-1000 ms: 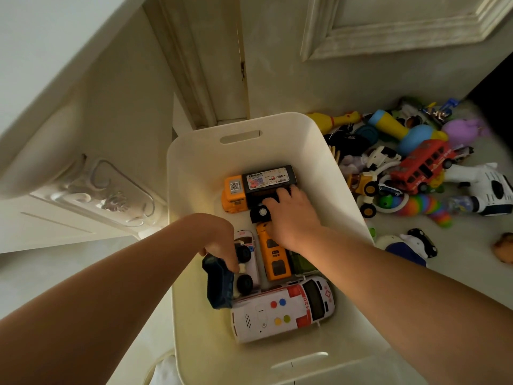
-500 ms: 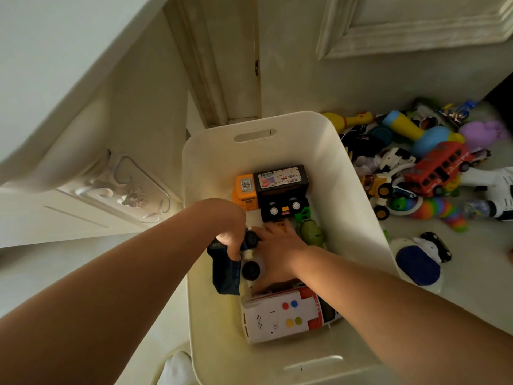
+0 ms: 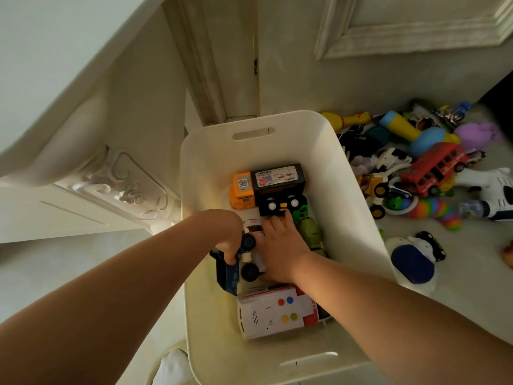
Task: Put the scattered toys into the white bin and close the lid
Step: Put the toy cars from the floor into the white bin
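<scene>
Both our hands are down inside the bin [image 3: 327, 151], and that is where the change lies: a second ago our right hand [image 3: 280, 245] lay further back, by the black truck [image 3: 277, 180] at the bin's far end, covering the small black car [image 3: 280, 204]; since then it has slid toward us, uncovering that car and a green truck [image 3: 311, 232] on the bin's right side. Now it presses flat, fingers together, on a white car [image 3: 252, 245] in the bin's middle; whether it grips anything, we cannot tell. Our left hand [image 3: 227, 237] curls closed around a dark blue toy [image 3: 226, 270] against the bin's left wall, much as before.

We judge this as packing toys tighter to make room. To the right of the bin most toys, a red bus [image 3: 433, 168] among them, lie scattered on the floor [image 3: 472, 273], so plenty remains. We see no lid.

Both forearms reach forward and down, wrists bent, converging at the bin's centre.
</scene>
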The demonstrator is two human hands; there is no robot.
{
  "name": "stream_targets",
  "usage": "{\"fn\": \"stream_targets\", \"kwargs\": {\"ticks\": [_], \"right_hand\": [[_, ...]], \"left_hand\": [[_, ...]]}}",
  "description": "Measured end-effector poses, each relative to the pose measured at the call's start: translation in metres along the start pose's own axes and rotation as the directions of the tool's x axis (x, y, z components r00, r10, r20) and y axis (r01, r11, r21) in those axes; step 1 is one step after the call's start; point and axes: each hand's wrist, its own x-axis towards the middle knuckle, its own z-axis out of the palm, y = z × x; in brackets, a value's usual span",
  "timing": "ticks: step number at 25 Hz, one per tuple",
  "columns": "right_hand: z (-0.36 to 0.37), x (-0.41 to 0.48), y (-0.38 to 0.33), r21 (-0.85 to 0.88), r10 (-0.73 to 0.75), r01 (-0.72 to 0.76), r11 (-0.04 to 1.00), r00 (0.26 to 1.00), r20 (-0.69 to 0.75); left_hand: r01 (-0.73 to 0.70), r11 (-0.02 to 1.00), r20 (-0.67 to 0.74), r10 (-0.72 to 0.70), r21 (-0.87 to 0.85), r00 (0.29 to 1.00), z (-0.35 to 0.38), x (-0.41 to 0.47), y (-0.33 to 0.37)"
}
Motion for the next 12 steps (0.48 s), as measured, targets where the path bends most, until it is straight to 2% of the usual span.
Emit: {"fn": "stream_targets", "kwargs": {"ticks": [4, 6, 8, 10, 12], "right_hand": [[-0.010, 0.000, -0.002, 0.024, 0.019, -0.017, 1.000, 0.998, -0.066], [-0.017, 0.000, -0.003, -0.005, -0.011, 0.011, 1.000, 0.999, -0.035], [-0.019, -0.001, -0.003, 0.081, -0.045, 0.042, 0.996, 0.998, 0.043], [-0.020, -0.003, 0.003, 0.282, -0.048, 0.007, 0.959, 0.989, 0.138], [-0.017, -0.003, 0.012, 0.453, -0.051, -0.017, 0.891, 0.989, 0.139]], "left_hand": [[-0.004, 0.996, 0.006, 0.003, 0.094, 1.000, -0.002, 0.007, 0.002], [-0.006, 0.978, 0.048, -0.004, 0.208, 0.999, 0.002, 0.012, 0.004], [0.000, 0.965, 0.036, -0.010, 0.261, 0.999, 0.011, 0.019, 0.002], [-0.013, 0.984, -0.008, 0.015, 0.178, 1.000, 0.017, 0.024, -0.002], [-0.055, 0.998, -0.026, 0.055, 0.017, 0.998, 0.016, 0.025, -0.006]]}}
